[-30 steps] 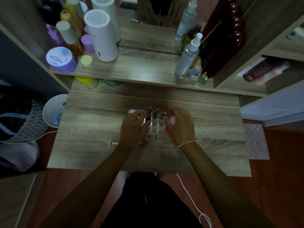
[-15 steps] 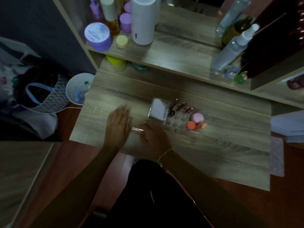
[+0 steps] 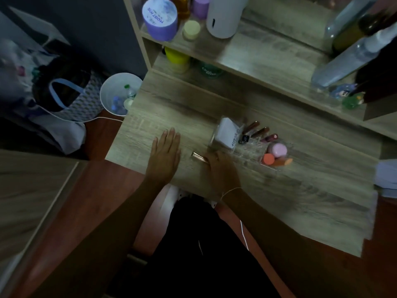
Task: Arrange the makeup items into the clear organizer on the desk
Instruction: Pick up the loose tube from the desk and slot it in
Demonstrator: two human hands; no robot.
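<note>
The clear organizer [image 3: 253, 150] stands on the wooden desk [image 3: 300, 186]. It holds a white box [image 3: 226, 134], three dark red tubes [image 3: 260, 132], a small black item [image 3: 244, 139], a pink sponge [image 3: 278, 149] and an orange sponge [image 3: 269, 159]. A thin gold-pink tube [image 3: 198, 157] lies on the desk left of the organizer. My right hand [image 3: 221, 171] is curled over the tube's right end, fingers on it. My left hand [image 3: 165, 155] rests flat on the desk, fingers apart, a little left of the tube.
A shelf behind the desk carries a purple jar [image 3: 160, 17], a white cylinder [image 3: 224, 16], a yellow lid [image 3: 191, 29] and spray bottles [image 3: 343, 61]. A white bin [image 3: 120, 95] and a bag [image 3: 68, 95] stand on the floor at the left.
Both hands left the organizer and moved left to the loose tube. My view swung left and down. Since half a second ago the hands have barely shifted.
</note>
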